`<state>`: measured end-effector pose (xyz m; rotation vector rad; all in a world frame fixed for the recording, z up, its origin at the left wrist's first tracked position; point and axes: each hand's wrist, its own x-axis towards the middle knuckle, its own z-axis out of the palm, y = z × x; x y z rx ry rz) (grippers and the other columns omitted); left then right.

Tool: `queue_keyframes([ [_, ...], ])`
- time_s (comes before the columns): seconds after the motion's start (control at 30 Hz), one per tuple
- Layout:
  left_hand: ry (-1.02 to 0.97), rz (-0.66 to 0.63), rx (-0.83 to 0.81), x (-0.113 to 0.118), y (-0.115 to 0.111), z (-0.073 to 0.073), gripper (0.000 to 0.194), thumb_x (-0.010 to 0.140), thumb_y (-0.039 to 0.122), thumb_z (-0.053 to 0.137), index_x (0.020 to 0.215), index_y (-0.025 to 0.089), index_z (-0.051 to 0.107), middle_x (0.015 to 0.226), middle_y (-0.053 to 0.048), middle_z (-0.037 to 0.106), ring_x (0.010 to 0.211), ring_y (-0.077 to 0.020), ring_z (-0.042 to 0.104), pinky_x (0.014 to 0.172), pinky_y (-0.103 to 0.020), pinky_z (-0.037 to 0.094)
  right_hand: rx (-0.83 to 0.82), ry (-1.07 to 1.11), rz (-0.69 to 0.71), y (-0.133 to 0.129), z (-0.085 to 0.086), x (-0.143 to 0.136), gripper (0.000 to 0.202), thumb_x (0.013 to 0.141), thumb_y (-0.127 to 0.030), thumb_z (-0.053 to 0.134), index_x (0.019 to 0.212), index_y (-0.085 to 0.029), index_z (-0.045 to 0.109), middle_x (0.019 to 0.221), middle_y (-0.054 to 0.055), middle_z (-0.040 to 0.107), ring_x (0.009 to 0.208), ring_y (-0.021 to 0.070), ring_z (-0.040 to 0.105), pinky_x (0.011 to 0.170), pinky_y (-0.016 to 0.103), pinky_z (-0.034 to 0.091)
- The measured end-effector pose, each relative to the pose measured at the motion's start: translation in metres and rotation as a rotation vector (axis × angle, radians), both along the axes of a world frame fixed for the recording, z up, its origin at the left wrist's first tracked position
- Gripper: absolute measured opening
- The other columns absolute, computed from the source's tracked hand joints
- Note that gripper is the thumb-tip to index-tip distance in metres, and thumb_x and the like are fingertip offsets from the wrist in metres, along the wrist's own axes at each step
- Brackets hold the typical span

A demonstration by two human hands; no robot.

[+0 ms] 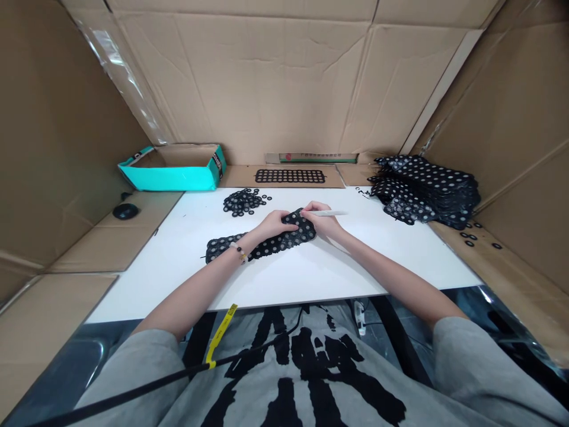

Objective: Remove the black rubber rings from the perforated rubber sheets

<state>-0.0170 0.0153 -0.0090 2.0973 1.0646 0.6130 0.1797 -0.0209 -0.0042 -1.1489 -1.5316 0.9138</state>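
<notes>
My left hand (274,225) grips the upper right part of a black perforated rubber sheet (284,242), thumb on top. The sheet is dotted with rows of round holes and lies aslant on the white board, its left end under my wrist. In my right hand (323,223) is a slim white pen-like tool (328,213), held near its left end, which meets the sheet's right end. The tool's tip is too small to make out. Behind my left hand lies a heap of small black rings (242,201).
A teal open box (171,178) stands at the back left, near a black round object (125,211). At the back middle lies a flat black grid sheet (290,176). Stacked dotted sheets (429,187) fill the back right, with loose rings (467,237) beside them. Cardboard walls (267,77) surround the white board (178,284).
</notes>
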Motion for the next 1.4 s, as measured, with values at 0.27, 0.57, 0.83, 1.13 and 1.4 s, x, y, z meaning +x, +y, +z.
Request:
queue_keyframes([
  [0.27,-0.072,0.002,-0.120,0.000,0.001,-0.004,0.034,0.068,0.049,0.070,0.072,0.015,0.065,0.066,0.002,0.062,0.063,-0.0164,0.053,0.063,-0.028,0.038,-0.083,-0.085,0.087,0.003,0.001,0.010,0.014,0.067,-0.032,0.063,0.064,-0.019,0.059,0.063,0.000,0.058,0.063,0.0136,0.048,0.057,0.025,0.036],
  [0.57,-0.188,-0.029,-0.332,0.001,-0.010,0.008,0.040,0.066,0.052,0.071,0.078,0.014,0.067,0.074,-0.002,0.066,0.068,-0.0177,0.056,0.065,-0.029,0.042,-0.043,-0.133,0.094,0.000,-0.003,0.009,0.015,0.069,-0.033,0.061,0.067,-0.018,0.060,0.065,-0.001,0.059,0.062,0.0136,0.050,0.056,0.025,0.035],
  [0.83,-0.197,-0.016,-0.419,-0.002,-0.003,0.006,0.041,0.063,0.051,0.074,0.078,0.014,0.067,0.075,-0.003,0.067,0.071,-0.0190,0.058,0.069,-0.030,0.043,0.120,-0.315,0.044,-0.010,-0.005,0.000,0.014,0.078,-0.031,0.053,0.070,-0.020,0.058,0.069,0.000,0.062,0.066,0.0152,0.051,0.059,0.026,0.034],
  [1.13,-0.090,-0.106,-0.255,-0.008,0.004,0.007,0.035,0.071,0.049,0.067,0.080,0.016,0.066,0.079,-0.002,0.067,0.075,-0.0185,0.057,0.069,-0.029,0.043,0.128,-0.320,0.034,0.001,-0.007,0.004,0.014,0.077,-0.032,0.054,0.070,-0.020,0.060,0.069,0.000,0.063,0.066,0.0155,0.052,0.061,0.027,0.035],
  [1.4,-0.044,0.027,0.020,-0.004,0.004,-0.006,0.029,0.073,0.044,0.065,0.083,0.017,0.070,0.086,-0.005,0.071,0.082,-0.0215,0.061,0.078,-0.032,0.045,-0.110,0.018,0.119,0.004,-0.002,0.010,0.016,0.068,-0.033,0.063,0.063,-0.019,0.058,0.075,0.002,0.066,0.069,0.0147,0.054,0.068,0.028,0.040],
])
